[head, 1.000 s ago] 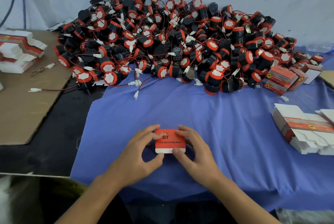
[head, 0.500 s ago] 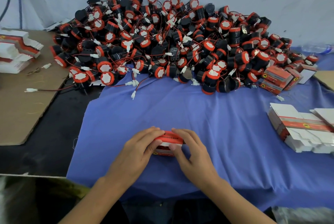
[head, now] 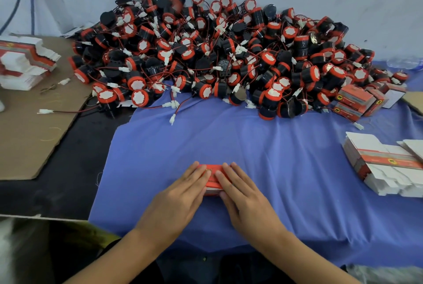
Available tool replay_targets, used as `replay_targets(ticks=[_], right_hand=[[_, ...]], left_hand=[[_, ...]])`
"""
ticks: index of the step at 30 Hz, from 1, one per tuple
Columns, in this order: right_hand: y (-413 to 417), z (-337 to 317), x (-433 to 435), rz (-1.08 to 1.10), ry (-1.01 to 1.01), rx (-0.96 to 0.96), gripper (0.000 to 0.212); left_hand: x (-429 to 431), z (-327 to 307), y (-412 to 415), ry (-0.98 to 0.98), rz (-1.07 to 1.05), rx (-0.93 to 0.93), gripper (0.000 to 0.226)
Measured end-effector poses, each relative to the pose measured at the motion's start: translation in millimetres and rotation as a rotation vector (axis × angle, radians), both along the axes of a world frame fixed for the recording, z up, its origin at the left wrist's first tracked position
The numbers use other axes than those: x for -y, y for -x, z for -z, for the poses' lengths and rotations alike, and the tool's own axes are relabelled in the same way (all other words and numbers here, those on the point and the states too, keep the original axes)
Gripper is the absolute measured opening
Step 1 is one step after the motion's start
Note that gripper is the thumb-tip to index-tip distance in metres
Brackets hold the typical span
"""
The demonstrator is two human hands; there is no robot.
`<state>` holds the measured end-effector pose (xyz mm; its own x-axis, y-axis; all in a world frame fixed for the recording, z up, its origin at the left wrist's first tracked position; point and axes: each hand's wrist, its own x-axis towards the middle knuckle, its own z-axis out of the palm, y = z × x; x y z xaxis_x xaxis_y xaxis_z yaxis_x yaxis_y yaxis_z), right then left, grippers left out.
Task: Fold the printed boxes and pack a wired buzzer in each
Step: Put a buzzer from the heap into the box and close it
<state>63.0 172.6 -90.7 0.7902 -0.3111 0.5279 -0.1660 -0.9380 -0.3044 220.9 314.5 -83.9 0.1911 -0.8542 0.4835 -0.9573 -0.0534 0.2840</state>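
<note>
A red and white printed box [head: 213, 184] lies on the blue cloth [head: 263, 146] near the front edge. My left hand [head: 180, 194] presses on its left half with straight fingers. My right hand [head: 245, 196] presses flat on its right half, and the fingertips of both hands nearly meet over the box. Only a narrow strip of the box shows between the hands. A large pile of black and red wired buzzers [head: 217, 54] with white plugs fills the back of the table.
Several closed red boxes [head: 357, 100] sit at the pile's right end. A stack of flat box blanks [head: 384, 164] lies to the right and another stack [head: 23, 61] at the far left on brown cardboard [head: 29, 137]. One loose buzzer wire [head: 45, 112] trails onto the cardboard.
The box was held up with its printed face toward me. Both hands then tipped it down and now press it flat against the cloth.
</note>
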Motion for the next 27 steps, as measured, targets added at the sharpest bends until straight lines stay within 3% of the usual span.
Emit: replay_targets(ticks=[3, 7, 9, 13, 16, 19, 24, 27], right_hand=[[4, 0, 0, 0.003, 0.077, -0.074, 0.049], [6, 0, -9, 0.056, 0.052, -0.151, 0.070], [5, -1, -14, 0.070, -0.023, -0.143, 0.075], [4, -2, -24, 0.208, -0.326, 0.042, 0.069], [-2, -11, -24, 0.335, -0.656, 0.300, 0.066], [2, -32, -3, 0.399, -0.700, 0.422, 0.053], [23, -74, 63, 0.499, -0.637, 0.408, 0.057], [36, -94, 113, 0.564, -0.614, 0.399, 0.060]], left_hand=[[-8, 5, 3, -0.109, -0.028, 0.176, 0.049], [-9, 0, 10, -0.230, -0.057, 0.164, 0.059], [-7, -2, 17, -0.245, -0.082, 0.027, 0.056], [-1, -6, 31, -0.067, -0.181, -0.494, 0.057], [20, -12, 39, 0.115, -0.262, -0.654, 0.056], [58, -28, 47, 0.230, -0.203, -0.864, 0.046], [151, -62, 62, 0.344, -0.111, -0.924, 0.017], [212, -80, 73, 0.300, -0.044, -0.887, 0.019]])
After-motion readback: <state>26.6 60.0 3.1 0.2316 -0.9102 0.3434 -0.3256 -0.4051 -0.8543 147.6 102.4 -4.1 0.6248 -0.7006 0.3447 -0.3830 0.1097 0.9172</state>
